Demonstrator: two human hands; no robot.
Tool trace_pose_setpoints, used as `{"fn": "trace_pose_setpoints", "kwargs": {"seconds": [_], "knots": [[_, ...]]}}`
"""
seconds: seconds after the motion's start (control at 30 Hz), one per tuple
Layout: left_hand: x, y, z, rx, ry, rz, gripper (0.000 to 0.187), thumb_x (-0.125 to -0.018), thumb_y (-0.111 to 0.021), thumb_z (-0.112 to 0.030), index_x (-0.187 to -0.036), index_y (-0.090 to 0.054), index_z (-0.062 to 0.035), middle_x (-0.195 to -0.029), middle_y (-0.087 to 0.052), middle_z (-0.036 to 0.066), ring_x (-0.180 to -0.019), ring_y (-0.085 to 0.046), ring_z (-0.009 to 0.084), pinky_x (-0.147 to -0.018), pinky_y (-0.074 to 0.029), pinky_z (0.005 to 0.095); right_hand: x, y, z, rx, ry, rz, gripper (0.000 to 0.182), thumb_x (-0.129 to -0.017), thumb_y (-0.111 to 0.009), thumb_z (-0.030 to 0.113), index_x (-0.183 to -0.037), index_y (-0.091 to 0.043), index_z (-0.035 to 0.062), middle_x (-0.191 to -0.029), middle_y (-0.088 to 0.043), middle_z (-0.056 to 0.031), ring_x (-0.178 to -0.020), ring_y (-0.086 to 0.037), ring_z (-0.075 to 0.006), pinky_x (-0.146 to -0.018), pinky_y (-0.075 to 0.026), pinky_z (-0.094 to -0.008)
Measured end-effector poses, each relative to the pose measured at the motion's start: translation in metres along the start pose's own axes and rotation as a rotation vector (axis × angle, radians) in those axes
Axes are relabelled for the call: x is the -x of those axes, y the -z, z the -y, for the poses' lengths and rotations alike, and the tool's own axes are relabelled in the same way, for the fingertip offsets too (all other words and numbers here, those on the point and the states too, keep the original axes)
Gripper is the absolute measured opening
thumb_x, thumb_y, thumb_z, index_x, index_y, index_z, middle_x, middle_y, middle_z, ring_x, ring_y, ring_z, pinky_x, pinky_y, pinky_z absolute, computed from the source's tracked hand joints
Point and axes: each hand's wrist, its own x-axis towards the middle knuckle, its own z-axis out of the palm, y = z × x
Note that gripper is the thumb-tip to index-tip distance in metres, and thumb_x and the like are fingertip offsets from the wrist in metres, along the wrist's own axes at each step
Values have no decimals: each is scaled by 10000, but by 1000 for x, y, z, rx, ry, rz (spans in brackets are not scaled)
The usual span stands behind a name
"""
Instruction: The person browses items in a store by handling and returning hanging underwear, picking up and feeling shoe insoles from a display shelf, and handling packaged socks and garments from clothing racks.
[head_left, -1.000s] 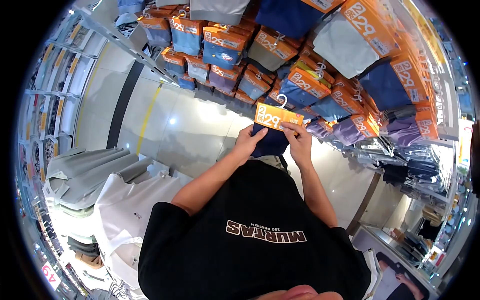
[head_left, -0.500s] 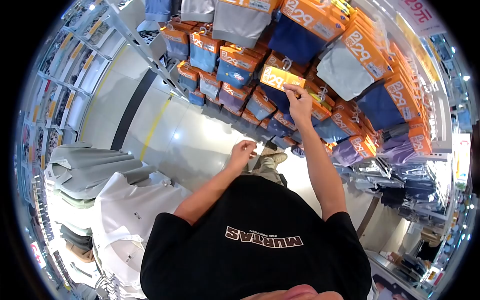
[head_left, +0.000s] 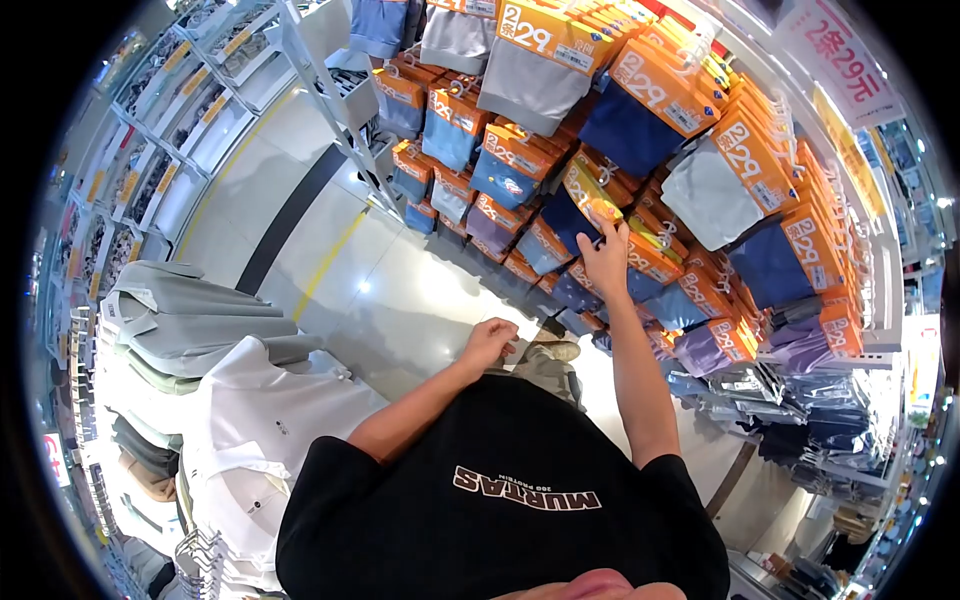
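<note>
My right hand (head_left: 607, 262) reaches up to the rack, its thumb and fingers closed at the edge of a navy underwear pack (head_left: 568, 222). That pack has a yellow-orange header card printed with a large 29, now tilted among its neighbours. Whether its hook sits on a peg is hard to make out. My left hand (head_left: 488, 346) hangs in front of my body above the floor, fingers curled, with nothing visible in it. Close around the right hand are a larger navy pack (head_left: 628, 130), a light grey pack (head_left: 712, 200) and a blue pack (head_left: 503, 178), all with orange cards.
White polo shirts (head_left: 270, 410) and grey-green shirts (head_left: 205, 315) hang at my left. Behind them stand shelves (head_left: 165, 150) along the aisle floor (head_left: 375, 300). Folded clothes in clear bags (head_left: 830, 410) lie low at the right. A pink price sign (head_left: 840, 60) hangs at upper right.
The navy pack, earlier held out with its card facing me, is now lower and turned among the others. My right hand went with it. The view has shifted; my left hand stays curled.
</note>
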Motion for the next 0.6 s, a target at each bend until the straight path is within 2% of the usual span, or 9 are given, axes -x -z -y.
{"fn": "trace_pose_setpoints", "kwargs": {"seconds": [0.07,0.1,0.2,0.3,0.4,0.5,0.6], "knots": [[-2,3,9,-19,6,8,218,-951,-618,-231,-1049,-624,-36,-923,-666,56,-714,-635,126,-627,-486,258,8,0,5,99,59,-51,510,-838,-721,161,-1322,-577,89,-1417,-381,-278,-1272,-470,-412,-1023,-423,-388],[-1,3,9,-10,17,8,220,-952,-619,-230,-1031,-636,-25,-899,-664,56,-725,-630,133,-660,-514,275,10,1,9,127,46,-30,558,-834,-721,170,-1354,-545,71,-1501,-278,-307,-1340,-401,-442,-1063,-392,-406],[-2,1,13,-70,27,9,225,-954,-614,-231,-1031,-633,-21,-898,-662,55,-728,-628,127,-658,-513,275,22,6,24,38,-21,-38,544,-836,-718,154,-1343,-546,56,-1517,-264,-289,-1335,-399,-450,-1066,-387,-421],[-6,-1,15,-108,13,16,231,-954,-613,-235,-1040,-631,-22,-892,-661,52,-727,-629,122,-657,-514,269,37,9,34,92,95,-83,498,-840,-710,119,-1308,-560,41,-1522,-272,-256,-1298,-461,-397,-1002,-452,-393],[-8,1,14,-130,1,2,233,-948,-623,-239,-1039,-632,-24,-888,-662,50,-720,-632,123,-648,-512,265,60,-7,6,39,178,-34,445,-845,-709,98,-1266,-580,39,-1518,-290,-225,-1236,-531,-315,-922,-501,-346],[-5,11,20,-60,-79,-53,232,-944,-631,-237,-1030,-635,-21,-876,-661,48,-704,-629,123,-631,-501,256,80,-25,-7,-137,33,189,407,-857,-711,109,-1234,-592,18,-1384,-477,-195,-1096,-611,-217,-853,-524,-303],[-4,33,26,-88,-59,-119,231,-944,-633,-235,-1016,-636,-15,-873,-659,51,-706,-628,125,-622,-496,254,81,-50,-21,-284,-165,371,395,-866,-712,126,-1221,-594,-3,-1181,-627,-152,-982,-652,-189,-815,-535,-299]]}}
